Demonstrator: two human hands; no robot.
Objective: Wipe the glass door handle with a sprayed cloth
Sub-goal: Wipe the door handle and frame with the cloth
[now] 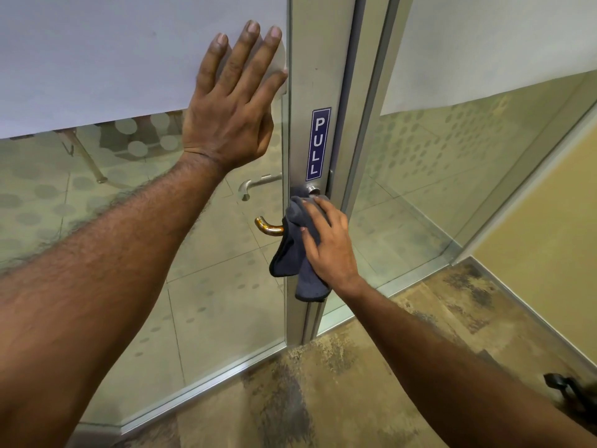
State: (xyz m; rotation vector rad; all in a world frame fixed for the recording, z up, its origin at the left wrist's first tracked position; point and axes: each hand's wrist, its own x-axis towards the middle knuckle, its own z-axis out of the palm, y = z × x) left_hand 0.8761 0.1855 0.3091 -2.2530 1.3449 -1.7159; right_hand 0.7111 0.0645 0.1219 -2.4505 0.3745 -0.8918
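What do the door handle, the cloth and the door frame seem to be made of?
Door handle: likely polished metal, since its curved end shines with a warm reflection. Cloth, held over the handle by the right hand: a soft, dark grey fabric, maybe microfibre, as it hangs in limp folds. Door frame: apparently brushed aluminium, matte grey with a dull sheen.

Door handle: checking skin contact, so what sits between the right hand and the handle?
In the head view, the grey cloth lies between the right hand and the door handle; only the handle's curved tip shows bare.
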